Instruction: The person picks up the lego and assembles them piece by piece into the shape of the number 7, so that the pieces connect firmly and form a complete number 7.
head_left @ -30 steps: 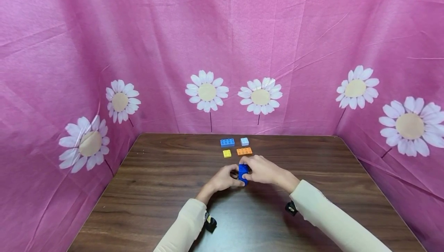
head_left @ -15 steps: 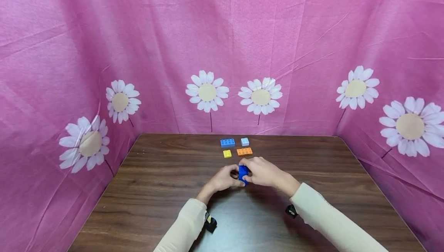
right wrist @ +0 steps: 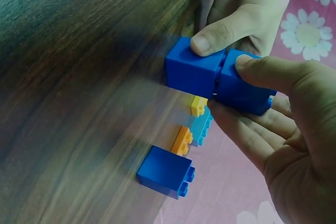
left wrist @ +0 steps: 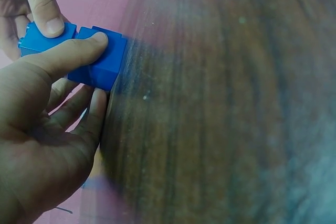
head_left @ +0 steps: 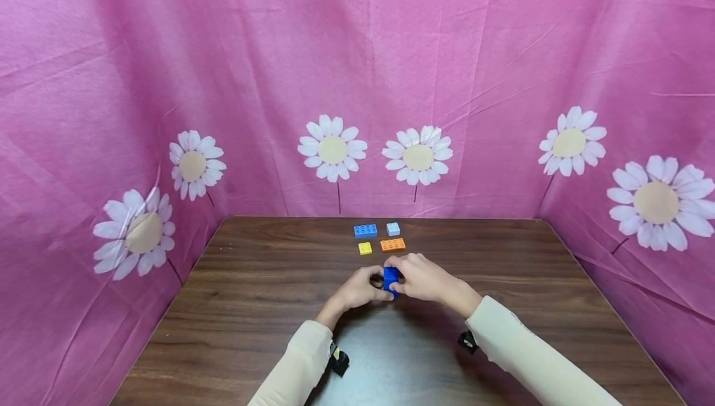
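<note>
Near the middle of the table in the head view, my two hands meet at two dark blue toy bricks stacked one above the other. My left hand (head_left: 359, 288) grips the lower blue brick (right wrist: 190, 74), thumb on one face and fingers on the opposite side. The upper blue brick (right wrist: 239, 88) is pinched between the thumb and fingers of my right hand (head_left: 427, 277). A narrow seam shows between the bricks in both wrist views. Studs stick out at the upper brick's far end.
Behind the hands lie a yellow brick (head_left: 365, 248), an orange brick (head_left: 393, 244), a blue eight-stud brick (head_left: 365, 230) and a light blue brick (head_left: 393, 229). Another dark blue brick (right wrist: 164, 171) stands on the wooden table (head_left: 251, 306). A pink flowered cloth (head_left: 251, 83) hangs behind.
My right hand has come down slightly with the upper blue brick, and the two bricks look closer together and better lined up. The left hand has barely moved.
</note>
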`<state>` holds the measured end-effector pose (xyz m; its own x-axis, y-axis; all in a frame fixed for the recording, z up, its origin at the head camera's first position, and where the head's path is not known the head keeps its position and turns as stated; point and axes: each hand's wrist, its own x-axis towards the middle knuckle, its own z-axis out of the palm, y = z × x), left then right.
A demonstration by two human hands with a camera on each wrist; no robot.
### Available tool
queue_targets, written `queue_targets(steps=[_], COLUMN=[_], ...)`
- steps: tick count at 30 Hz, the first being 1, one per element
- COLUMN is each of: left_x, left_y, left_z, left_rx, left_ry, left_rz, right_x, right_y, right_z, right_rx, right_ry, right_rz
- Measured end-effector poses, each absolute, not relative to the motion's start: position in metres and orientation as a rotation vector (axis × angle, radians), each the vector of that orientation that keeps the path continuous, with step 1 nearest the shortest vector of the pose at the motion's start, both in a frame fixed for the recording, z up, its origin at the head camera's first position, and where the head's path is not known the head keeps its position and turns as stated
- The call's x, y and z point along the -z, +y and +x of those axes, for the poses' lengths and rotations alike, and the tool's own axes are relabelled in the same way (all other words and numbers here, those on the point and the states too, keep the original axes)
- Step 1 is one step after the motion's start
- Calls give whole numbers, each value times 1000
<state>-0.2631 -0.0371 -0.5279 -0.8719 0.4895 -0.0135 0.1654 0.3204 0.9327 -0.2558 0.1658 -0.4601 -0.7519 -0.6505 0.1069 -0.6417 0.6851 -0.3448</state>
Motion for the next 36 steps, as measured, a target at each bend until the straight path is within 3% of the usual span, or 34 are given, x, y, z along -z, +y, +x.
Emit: queue_targets(steps=[36], left_x=[529], left_y=[-40], left_z=[-265], left_rx=[-1566], left_ry=[2284], left_rz=[570], right_x=[459], right_y=[160], right_z=[-258], right_rx=[482], right_ry=[2869], right_rz=[-1161])
